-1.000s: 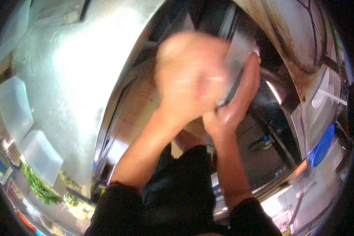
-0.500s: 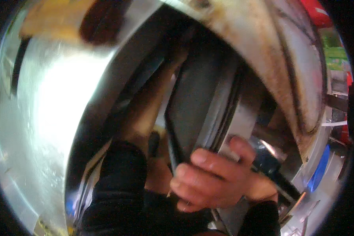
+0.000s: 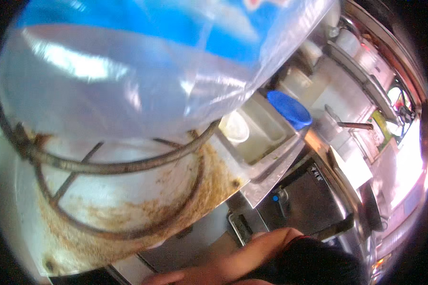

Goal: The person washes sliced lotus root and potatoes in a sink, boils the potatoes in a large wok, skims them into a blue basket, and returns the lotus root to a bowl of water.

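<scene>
At the lower edge, my right hand (image 3: 223, 266) reaches leftward from a black sleeve. It is blurred and partly cut off by the picture's edge, with one outstretched finger showing; whether it holds anything is hidden. Close above it lies a white, rust-stained metal surface (image 3: 90, 249). A round metal ring stand (image 3: 114, 166) rests on that surface. On the stand sits a large clear plastic bag (image 3: 142, 102) with a blue printed band, filling the upper left. My left hand is out of view.
Right of the stand is a metal basin (image 3: 266, 152) holding a white round container (image 3: 235, 127). A blue bowl (image 3: 290, 111) sits beside it. Below stands a dark-fronted metal cabinet (image 3: 309, 199). Shelves and counters with pans line the far right.
The view has swung from a dark opening under a metal edge to the stand and bag. My right hand has left the panel edge it was touching; my left arm has gone from view.
</scene>
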Available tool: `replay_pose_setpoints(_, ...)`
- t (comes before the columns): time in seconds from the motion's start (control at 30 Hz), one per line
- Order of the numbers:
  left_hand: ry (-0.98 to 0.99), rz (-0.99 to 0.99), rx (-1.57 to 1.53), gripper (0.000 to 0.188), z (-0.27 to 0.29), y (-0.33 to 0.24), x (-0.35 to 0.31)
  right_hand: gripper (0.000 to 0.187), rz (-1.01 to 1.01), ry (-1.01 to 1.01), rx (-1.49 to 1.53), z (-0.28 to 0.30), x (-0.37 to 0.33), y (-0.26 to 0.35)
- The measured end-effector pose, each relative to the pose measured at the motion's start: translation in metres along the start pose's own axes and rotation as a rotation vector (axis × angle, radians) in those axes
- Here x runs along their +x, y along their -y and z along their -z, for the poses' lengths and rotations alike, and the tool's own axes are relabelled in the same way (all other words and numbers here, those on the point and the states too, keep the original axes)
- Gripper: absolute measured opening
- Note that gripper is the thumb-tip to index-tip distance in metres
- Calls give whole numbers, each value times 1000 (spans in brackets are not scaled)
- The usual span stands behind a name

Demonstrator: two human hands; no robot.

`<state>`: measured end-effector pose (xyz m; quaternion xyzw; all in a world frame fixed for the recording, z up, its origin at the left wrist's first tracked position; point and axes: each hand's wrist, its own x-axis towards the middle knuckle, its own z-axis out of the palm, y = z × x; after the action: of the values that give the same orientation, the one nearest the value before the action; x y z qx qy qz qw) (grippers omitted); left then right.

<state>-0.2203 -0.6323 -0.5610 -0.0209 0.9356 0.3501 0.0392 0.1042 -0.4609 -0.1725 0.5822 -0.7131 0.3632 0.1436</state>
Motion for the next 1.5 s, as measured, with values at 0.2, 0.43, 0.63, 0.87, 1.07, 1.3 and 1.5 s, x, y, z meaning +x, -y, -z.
replay_pose_setpoints(0.2, 88, -26, -74, 25, -52, -12, -8, 30, -165, 203, -60, -5, -13, 6)
replay_pose_setpoints(0.43, -11, 19, -167, 25, -29, 22, -29, 35, -145, 333, -4, 5, -20, 7)
replay_pose_setpoints(0.63, -50, 67, -376, 25, -15, 10, -102, 41, -177, 475, -16, 10, 1, 36)
replay_pose_setpoints(0.87, -67, 193, -875, 25, 49, -34, -261, 37, -281, 97, -10, 22, 28, 42)
replay_pose_setpoints(1.07, -41, 698, -1133, 38, 146, -84, -444, 36, -417, 59, -26, 17, 36, 57)
replay_pose_setpoints(1.3, -96, 588, -1598, 39, 307, -220, -541, 63, -900, 81, 185, 100, 87, 165)
replay_pose_setpoints(1.5, 33, 713, -1516, 49, 415, -335, -593, 40, -1534, 207, 407, 202, 5, 329)
